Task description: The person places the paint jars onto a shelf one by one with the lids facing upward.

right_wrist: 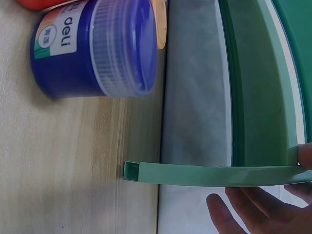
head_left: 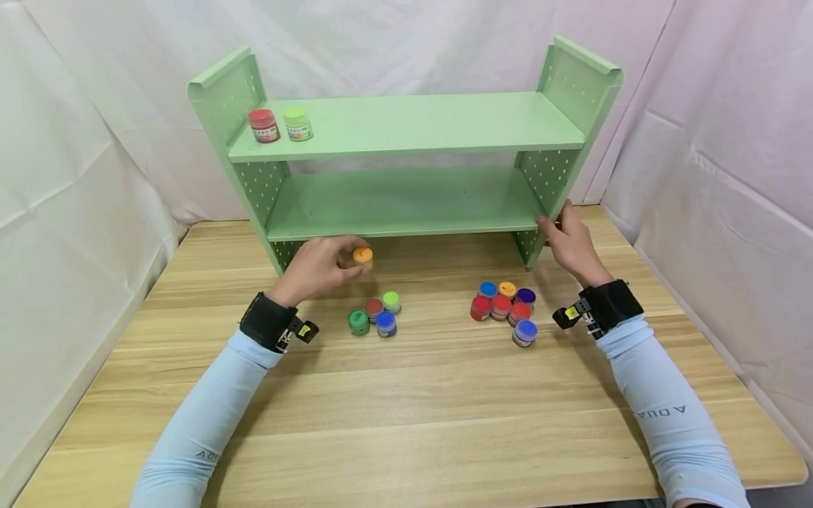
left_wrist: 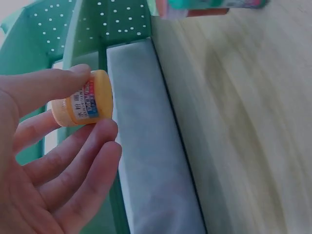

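My left hand [head_left: 320, 267] pinches a small yellow-orange paint jar [head_left: 363, 257] just below the front of the green shelf's [head_left: 394, 231] lower board. In the left wrist view the jar [left_wrist: 87, 100] lies sideways between thumb and fingers, its label showing. At the shelf's right side, my right hand [head_left: 573, 245] grips the side panel, with the thumb in front and fingers behind. The right wrist view shows this panel edge [right_wrist: 219, 175] between thumb and fingers. On the upper board, a red jar [head_left: 263, 127] and a light green jar [head_left: 298, 125] stand side by side at the left.
On the wooden table [head_left: 406, 409], a left group holds a dark green jar [head_left: 358, 322], a brown-red jar [head_left: 373, 308], a light green jar [head_left: 391, 302] and a blue jar [head_left: 386, 324]. Several more jars cluster at right, with a violet-blue jar [head_left: 524, 333] in front. White cloth [head_left: 406, 49] hangs behind.
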A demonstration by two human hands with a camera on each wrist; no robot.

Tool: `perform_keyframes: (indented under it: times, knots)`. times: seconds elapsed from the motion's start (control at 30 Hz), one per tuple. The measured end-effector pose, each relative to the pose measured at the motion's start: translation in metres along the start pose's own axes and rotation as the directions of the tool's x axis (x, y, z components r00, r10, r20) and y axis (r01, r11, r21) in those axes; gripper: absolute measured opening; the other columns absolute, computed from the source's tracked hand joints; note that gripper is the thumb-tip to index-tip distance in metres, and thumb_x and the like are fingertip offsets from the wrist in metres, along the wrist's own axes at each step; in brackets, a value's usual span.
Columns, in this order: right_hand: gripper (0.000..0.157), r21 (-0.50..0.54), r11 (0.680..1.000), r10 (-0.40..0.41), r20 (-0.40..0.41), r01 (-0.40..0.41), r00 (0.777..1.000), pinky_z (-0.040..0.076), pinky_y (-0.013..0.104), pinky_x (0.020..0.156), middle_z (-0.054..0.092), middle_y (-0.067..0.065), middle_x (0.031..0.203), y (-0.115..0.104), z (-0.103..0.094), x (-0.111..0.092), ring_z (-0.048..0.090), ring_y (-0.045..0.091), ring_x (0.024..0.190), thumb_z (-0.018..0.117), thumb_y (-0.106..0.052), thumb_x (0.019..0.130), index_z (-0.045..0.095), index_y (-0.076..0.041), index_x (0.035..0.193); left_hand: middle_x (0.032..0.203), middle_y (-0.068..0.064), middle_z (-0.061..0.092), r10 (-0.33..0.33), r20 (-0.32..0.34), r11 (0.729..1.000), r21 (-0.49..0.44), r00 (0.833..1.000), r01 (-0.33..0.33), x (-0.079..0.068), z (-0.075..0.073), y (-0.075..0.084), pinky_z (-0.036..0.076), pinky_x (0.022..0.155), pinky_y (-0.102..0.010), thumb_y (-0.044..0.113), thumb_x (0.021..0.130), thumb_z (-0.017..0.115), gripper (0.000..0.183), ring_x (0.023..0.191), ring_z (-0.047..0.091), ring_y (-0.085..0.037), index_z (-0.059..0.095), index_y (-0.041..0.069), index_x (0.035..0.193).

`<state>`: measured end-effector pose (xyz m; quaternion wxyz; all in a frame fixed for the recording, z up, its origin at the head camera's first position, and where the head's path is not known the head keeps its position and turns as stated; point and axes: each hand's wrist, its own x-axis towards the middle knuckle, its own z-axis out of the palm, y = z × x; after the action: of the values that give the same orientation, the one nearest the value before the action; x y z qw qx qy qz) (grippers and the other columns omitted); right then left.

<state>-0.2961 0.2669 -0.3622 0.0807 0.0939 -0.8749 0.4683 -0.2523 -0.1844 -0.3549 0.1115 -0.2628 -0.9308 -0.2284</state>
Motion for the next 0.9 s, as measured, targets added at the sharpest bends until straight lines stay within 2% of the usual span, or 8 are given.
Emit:
perform_keyframes:
  times: [0.17, 0.33, 0.5, 0.73, 0.83, 0.9]
  knots:
    - [0.06, 0.01, 1.0, 0.003, 0.004, -0.003, 1.0, 0.05, 0.052, 0.092, 0.04, 0.022, 0.147, -0.001, 0.0, 0.0, 0.05, 0.038, 0.126, 0.037, -0.041, 0.101, 0.017, -0.016, 0.152, 0.093, 0.006, 0.071, 0.036, -0.056, 0.999, 0.0, 0.998, -0.036, -0.001, -0.007, 0.007, 0.047, 0.06, -0.027, 0.041, 0.082, 0.073, 0.04, 0.061, 0.06, -0.003, 0.067, 0.021, 0.116]
    - [0.061, 0.009, 1.0, 0.001, 0.011, -0.002, 1.0, 0.049, 0.052, 0.093, 0.038, 0.022, 0.148, -0.003, -0.001, -0.001, 0.049, 0.038, 0.127, 0.037, -0.041, 0.101, 0.016, -0.016, 0.152, 0.1, 0.004, 0.072, 0.078, -0.15, 0.996, -0.021, 0.986, -0.082, -0.001, -0.012, 0.012, 0.047, 0.057, -0.026, 0.034, 0.082, 0.075, 0.039, 0.059, 0.059, -0.003, 0.067, 0.02, 0.117]
    - [0.06, 0.0, 1.0, -0.001, 0.007, 0.001, 1.0, 0.05, 0.053, 0.093, 0.038, 0.021, 0.149, -0.004, -0.002, 0.0, 0.05, 0.038, 0.127, 0.037, -0.041, 0.101, 0.016, -0.017, 0.152, 0.105, 0.0, 0.071, 0.119, -0.256, 0.99, -0.044, 0.959, -0.135, 0.0, -0.019, 0.018, 0.049, 0.059, -0.025, 0.033, 0.083, 0.074, 0.04, 0.061, 0.059, -0.004, 0.067, 0.018, 0.119]
    - [0.06, 0.003, 1.0, -0.005, 0.008, 0.005, 1.0, 0.05, 0.052, 0.093, 0.039, 0.022, 0.148, -0.003, -0.002, 0.0, 0.05, 0.038, 0.126, 0.037, -0.041, 0.101, 0.017, -0.016, 0.151, 0.107, -0.002, 0.07, 0.126, -0.388, 0.981, -0.087, 0.913, -0.172, 0.002, -0.027, 0.025, 0.048, 0.059, -0.025, 0.029, 0.082, 0.075, 0.041, 0.061, 0.06, -0.008, 0.067, 0.017, 0.121]
    - [0.06, 0.01, 1.0, -0.005, 0.005, 0.004, 1.0, 0.051, 0.05, 0.092, 0.039, 0.023, 0.148, -0.002, -0.001, 0.0, 0.051, 0.039, 0.125, 0.037, -0.04, 0.101, 0.017, -0.015, 0.152, 0.105, -0.003, 0.07, 0.135, -0.423, 0.979, -0.085, 0.896, -0.188, 0.004, -0.031, 0.027, 0.049, 0.058, -0.025, 0.028, 0.081, 0.075, 0.043, 0.06, 0.06, -0.009, 0.066, 0.017, 0.122]
    - [0.06, 0.008, 1.0, -0.002, 0.006, 0.002, 1.0, 0.051, 0.049, 0.092, 0.039, 0.022, 0.148, -0.001, 0.0, -0.001, 0.051, 0.038, 0.125, 0.037, -0.04, 0.101, 0.017, -0.015, 0.152, 0.101, -0.003, 0.07, 0.129, -0.435, 0.979, -0.086, 0.891, -0.184, 0.004, -0.033, 0.029, 0.049, 0.057, -0.026, 0.028, 0.08, 0.075, 0.045, 0.058, 0.059, -0.008, 0.064, 0.016, 0.122]
